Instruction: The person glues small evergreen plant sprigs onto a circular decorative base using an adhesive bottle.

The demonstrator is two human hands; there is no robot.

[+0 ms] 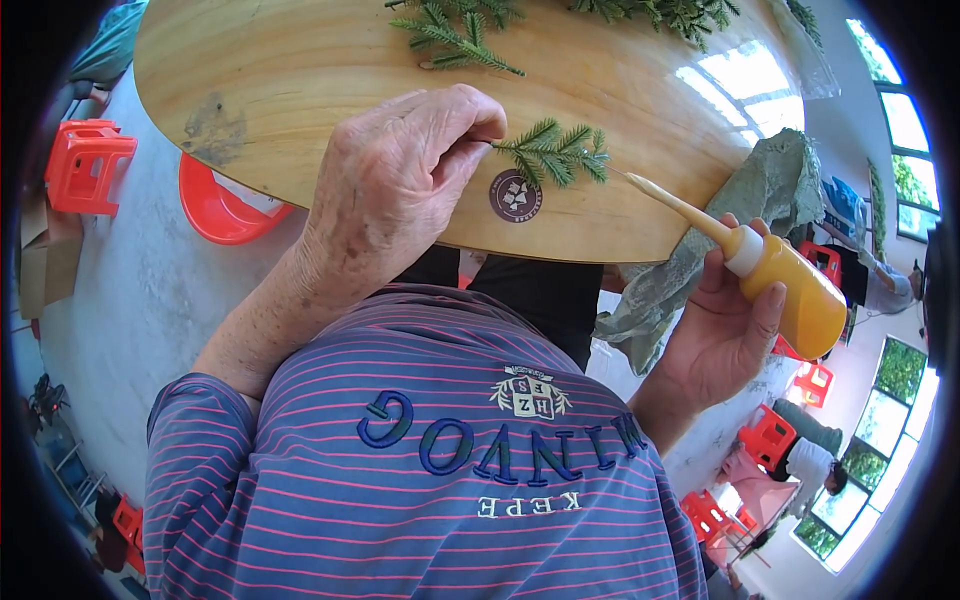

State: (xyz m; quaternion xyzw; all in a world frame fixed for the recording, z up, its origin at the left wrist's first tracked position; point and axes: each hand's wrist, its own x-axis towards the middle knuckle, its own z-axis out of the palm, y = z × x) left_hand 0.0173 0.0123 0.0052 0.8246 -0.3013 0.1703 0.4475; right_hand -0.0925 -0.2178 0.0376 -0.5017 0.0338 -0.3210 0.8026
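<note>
Just off the near right edge of the wooden table (300, 80), the right hand (725, 325) grips a yellow squeeze bottle (800, 295), its tapering nozzle (680, 207) aimed leftward at a green sprig (550, 152) above the near edge, though whether the two touch I cannot tell. The left hand (405, 165) pinches that sprig's stem end over the table, near a round dark sticker (515, 197), while a grey-green cloth (770, 180) drapes over the right edge. Farther in from the near edge lie more needled cuttings (455, 40).

Glossy plastic bottle (800, 297); smooth, shiny wooden tabletop (290, 60); rough, matt cloth (765, 190)
</note>
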